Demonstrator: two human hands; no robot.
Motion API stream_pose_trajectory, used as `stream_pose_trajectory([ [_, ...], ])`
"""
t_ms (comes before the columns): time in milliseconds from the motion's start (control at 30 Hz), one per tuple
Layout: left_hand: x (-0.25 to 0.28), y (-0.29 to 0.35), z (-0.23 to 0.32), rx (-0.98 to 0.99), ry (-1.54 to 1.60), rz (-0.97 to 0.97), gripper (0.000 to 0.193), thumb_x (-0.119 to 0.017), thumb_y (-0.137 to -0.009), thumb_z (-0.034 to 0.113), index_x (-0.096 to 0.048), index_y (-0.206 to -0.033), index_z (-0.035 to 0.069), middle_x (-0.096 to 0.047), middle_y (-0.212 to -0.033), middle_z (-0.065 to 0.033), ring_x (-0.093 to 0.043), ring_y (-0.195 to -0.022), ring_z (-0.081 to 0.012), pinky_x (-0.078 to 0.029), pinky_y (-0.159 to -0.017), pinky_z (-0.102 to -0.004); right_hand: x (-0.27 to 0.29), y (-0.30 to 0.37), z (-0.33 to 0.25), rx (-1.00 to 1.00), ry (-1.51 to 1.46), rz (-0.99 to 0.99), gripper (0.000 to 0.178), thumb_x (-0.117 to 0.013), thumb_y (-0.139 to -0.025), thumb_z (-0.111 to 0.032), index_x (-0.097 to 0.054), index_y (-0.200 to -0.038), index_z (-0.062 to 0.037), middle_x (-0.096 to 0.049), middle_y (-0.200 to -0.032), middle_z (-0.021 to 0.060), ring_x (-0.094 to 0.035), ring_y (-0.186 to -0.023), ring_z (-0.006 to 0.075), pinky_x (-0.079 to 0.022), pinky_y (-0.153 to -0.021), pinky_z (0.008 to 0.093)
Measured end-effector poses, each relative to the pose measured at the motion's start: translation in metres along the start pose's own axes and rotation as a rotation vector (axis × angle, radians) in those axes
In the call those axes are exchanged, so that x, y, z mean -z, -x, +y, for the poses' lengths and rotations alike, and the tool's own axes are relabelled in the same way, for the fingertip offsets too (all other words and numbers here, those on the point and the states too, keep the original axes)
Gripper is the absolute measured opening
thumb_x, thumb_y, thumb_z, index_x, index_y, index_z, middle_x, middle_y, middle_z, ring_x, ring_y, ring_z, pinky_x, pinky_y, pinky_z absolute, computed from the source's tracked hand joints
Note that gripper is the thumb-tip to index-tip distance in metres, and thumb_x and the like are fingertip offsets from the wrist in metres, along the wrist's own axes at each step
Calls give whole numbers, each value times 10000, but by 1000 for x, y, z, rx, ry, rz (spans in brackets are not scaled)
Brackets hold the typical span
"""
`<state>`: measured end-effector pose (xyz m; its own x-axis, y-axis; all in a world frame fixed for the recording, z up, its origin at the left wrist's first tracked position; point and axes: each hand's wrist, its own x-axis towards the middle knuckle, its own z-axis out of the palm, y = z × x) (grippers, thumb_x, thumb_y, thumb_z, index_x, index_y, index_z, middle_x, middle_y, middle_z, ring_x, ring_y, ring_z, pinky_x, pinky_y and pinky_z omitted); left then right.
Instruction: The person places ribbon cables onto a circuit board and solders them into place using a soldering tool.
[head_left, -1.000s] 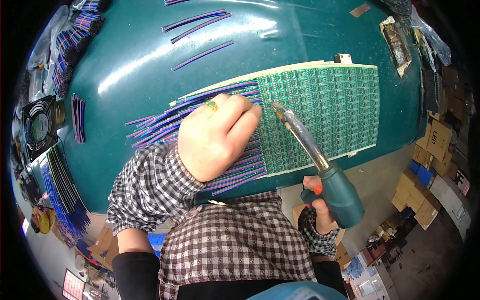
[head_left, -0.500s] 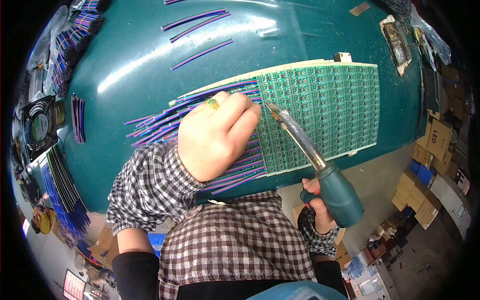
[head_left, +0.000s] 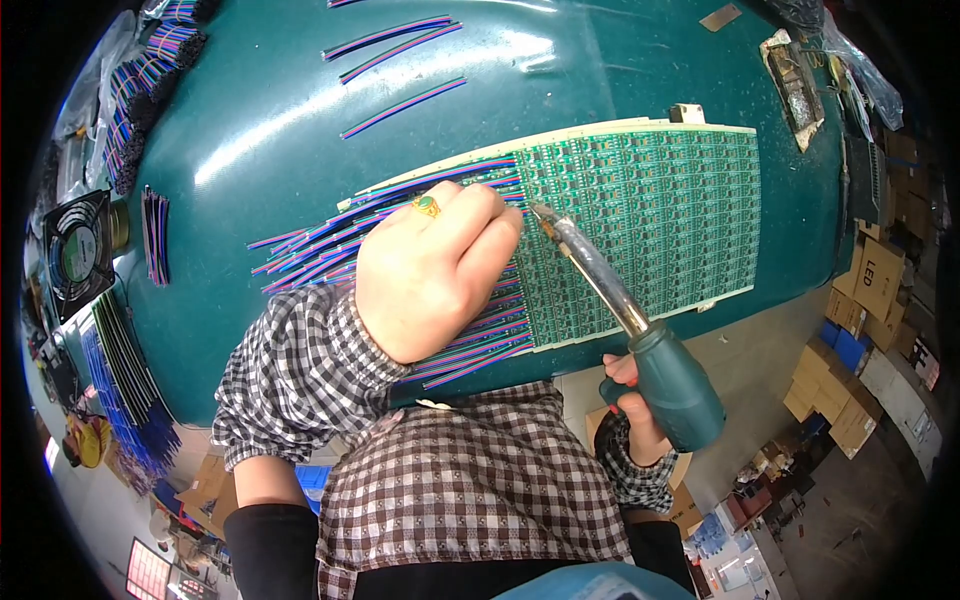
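Observation:
A green circuit board panel (head_left: 650, 220), covered with rows of small components, lies on the table. Along its left side run several multicoloured ribbon wires (head_left: 300, 250), their right ends at the panel's pads. My left hand (head_left: 435, 270), with a green-stoned ring, rests over these wires. Its fingers are closed in a pinch at a wire end, which the fingertips mostly hide. In my right hand (head_left: 640, 410) is the green handle of a soldering iron (head_left: 605, 285). The iron slants up and left, its tip at the wire ends just right of my left fingertips.
Loose ribbon wires (head_left: 403, 107) lie beyond the panel on the green table (head_left: 250, 330). Wire bundles (head_left: 125, 130) and a black fan (head_left: 80, 255) line the left edge. A worn metal block on a holder (head_left: 793, 90) sits at the far right. Cardboard boxes (head_left: 865, 285) stand beyond the table.
The soldering iron has shifted very slightly up and left, its tip staying near the wire ends. My left hand holds its place.

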<state>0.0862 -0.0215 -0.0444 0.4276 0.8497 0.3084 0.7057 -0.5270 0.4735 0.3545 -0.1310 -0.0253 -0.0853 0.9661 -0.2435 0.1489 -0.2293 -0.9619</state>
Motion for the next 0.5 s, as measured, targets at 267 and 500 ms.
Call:
stream_pose_trajectory([
  [267,-1,0,1,4,-8,3,244,-711,-683,-20,-684,-923,14,-623,-853,-64,-616,-700,-213,-504,-590,-315,0,1,2,-15,38,2,606,-874,-702,-82,-556,-1187,97,-706,-964,133,-680,-895,178,-539,-820,299],
  [500,-1,0,1,6,-13,12,247,-711,-681,-22,-684,-923,17,-620,-850,-61,-615,-696,-210,-504,-590,-314,1,3,2,-5,78,3,604,-872,-711,-93,-560,-1194,93,-706,-957,125,-675,-904,175,-538,-821,297],
])
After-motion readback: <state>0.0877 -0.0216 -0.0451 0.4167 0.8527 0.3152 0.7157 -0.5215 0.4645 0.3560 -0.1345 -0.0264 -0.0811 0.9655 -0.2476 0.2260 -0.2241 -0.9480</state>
